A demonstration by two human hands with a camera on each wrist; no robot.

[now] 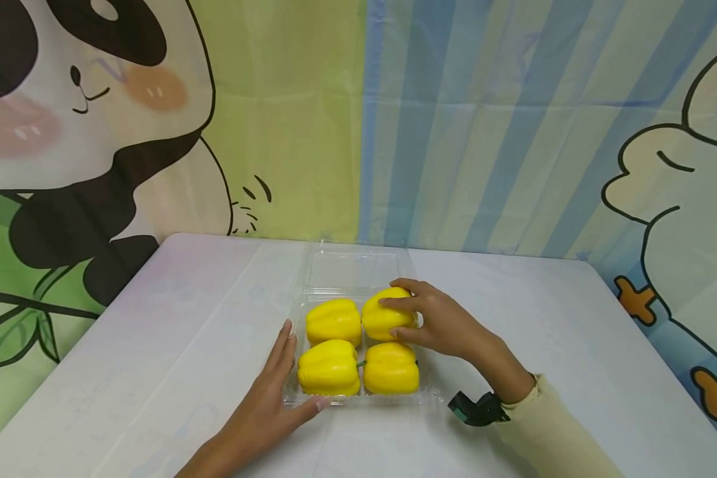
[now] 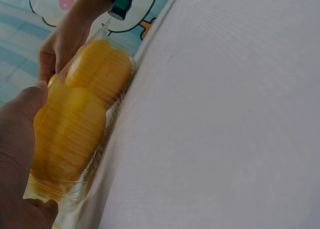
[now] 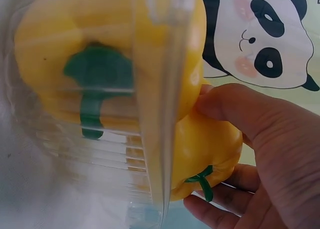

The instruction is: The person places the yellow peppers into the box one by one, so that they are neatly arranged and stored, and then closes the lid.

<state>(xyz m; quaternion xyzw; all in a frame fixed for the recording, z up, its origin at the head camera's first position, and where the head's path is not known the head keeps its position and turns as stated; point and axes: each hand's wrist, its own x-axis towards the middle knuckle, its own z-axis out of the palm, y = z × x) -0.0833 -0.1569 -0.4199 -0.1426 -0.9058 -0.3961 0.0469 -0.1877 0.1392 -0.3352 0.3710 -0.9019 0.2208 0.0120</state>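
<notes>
A clear plastic clamshell box stands with several yellow bell peppers in it, set two by two. My right hand grips the back right bell pepper, thumb on the near side and fingers over the far side. Its green stem shows in the right wrist view. My left hand steadies the box, straight fingers along its left wall and thumb at the front edge. Near that thumb lies the front left bell pepper; the back left one and front right one fill the other spots.
The clear lid is folded back flat behind the box. A white cloth covers the table, whose back edge meets a printed curtain. A black device is strapped to the right wrist.
</notes>
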